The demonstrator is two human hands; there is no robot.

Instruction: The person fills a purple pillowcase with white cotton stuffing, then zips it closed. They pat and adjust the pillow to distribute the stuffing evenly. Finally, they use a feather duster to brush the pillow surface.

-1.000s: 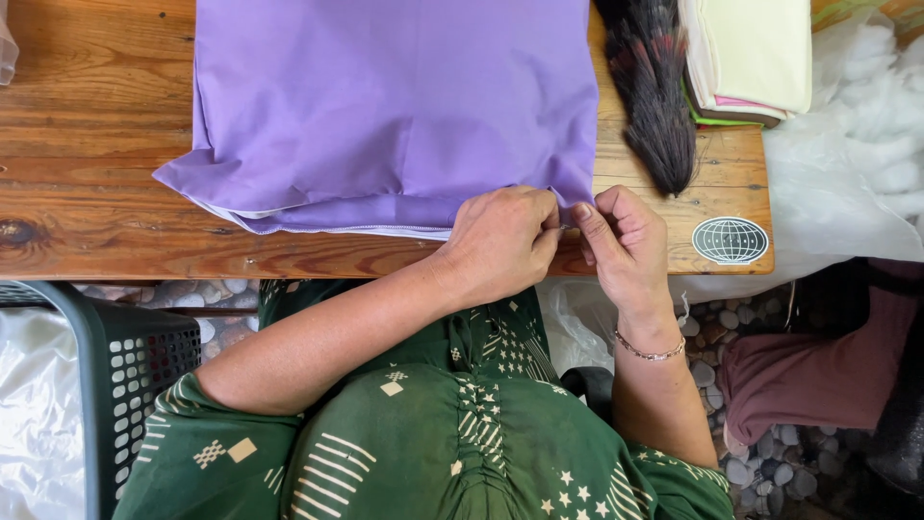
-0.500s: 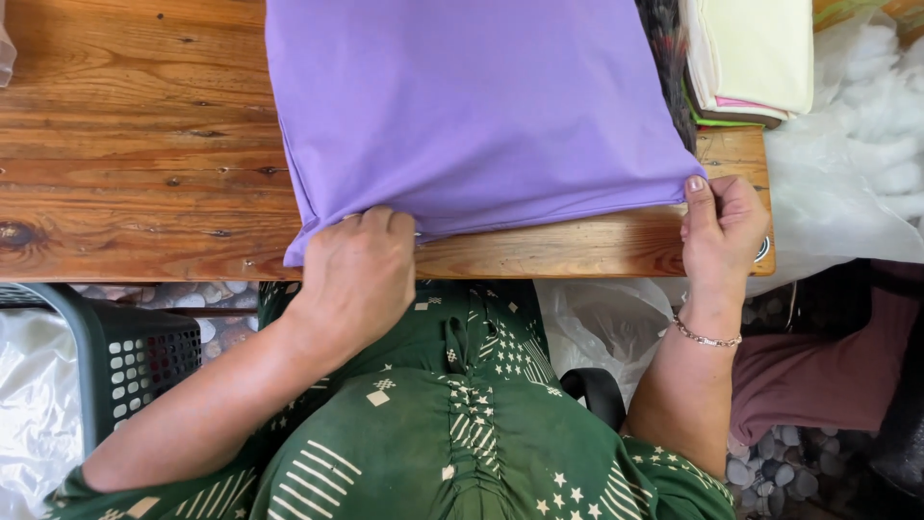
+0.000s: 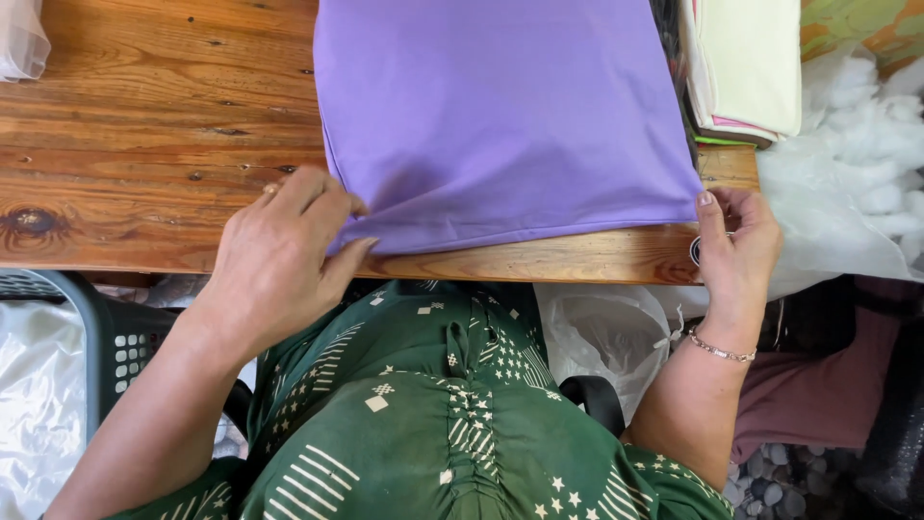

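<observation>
A smooth lilac fabric cover (image 3: 500,116) lies flat on the brown wooden plank desk (image 3: 154,116), its near hem along the desk's front edge. The left hand (image 3: 279,255) has its grip pinched shut on the near-left corner; the right hand (image 3: 736,246) seems to pinch the near-right corner, though its fingertips are partly hidden. The hem is being drawn taut and straight, which calls for even tension from both corners. Folded pale cloths (image 3: 746,63) sit just beside the cover's right edge.
</observation>
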